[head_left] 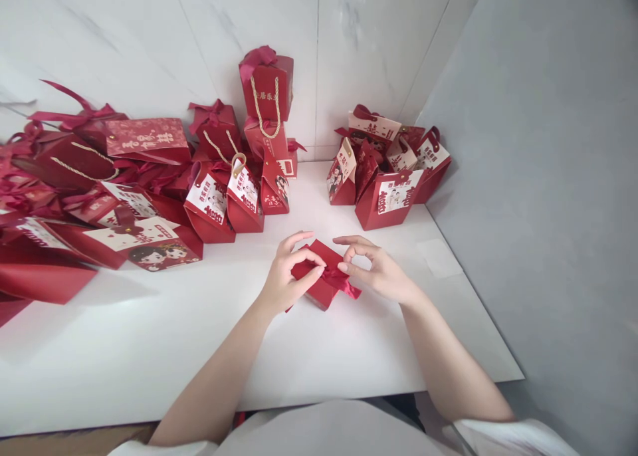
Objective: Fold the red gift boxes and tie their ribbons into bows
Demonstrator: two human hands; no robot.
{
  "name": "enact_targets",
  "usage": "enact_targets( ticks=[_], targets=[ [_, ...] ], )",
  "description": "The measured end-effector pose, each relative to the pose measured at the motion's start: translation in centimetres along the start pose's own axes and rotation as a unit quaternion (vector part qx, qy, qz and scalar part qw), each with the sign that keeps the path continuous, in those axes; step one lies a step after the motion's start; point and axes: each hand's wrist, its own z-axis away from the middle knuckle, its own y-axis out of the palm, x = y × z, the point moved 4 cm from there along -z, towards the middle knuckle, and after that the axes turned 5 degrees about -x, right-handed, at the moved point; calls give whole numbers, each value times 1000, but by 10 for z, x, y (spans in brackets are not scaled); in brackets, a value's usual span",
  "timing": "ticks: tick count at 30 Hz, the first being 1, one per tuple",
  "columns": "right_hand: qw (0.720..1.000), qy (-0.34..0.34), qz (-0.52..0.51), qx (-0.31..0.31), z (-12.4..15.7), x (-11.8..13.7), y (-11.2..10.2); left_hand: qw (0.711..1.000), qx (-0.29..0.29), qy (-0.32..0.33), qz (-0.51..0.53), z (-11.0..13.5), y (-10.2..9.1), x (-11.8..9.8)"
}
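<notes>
A small red gift box lies on the white table in front of me. Dark red ribbon is gathered on top of it, one tail hanging toward the right. My left hand reaches over the box's left side, thumb and index finger pinched together on the ribbon. From the right, my right hand curls its thumb and index finger around the ribbon's other side; its remaining fingers are raised. Fingers of both hands partly hide the knot area and the box top.
Many red gift boxes with ribbons and cord handles crowd the table's left side. A stacked box leans by the tiled wall. Another box group stands at the back right. A grey partition borders the table's right edge.
</notes>
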Motion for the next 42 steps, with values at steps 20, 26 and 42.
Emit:
enact_targets(
  ticks=[20, 26, 42],
  targets=[
    [991, 59, -105, -52, -6, -21, 13, 1000, 1, -5, 7, -4, 6, 1],
    [985, 53, -144, -78, -7, -20, 5, 988, -23, -70, 138, -5, -8, 11],
    [994, 3, -102, 40, -1, -4, 12, 974, -77, -157, 145, -6, -12, 22]
  ],
)
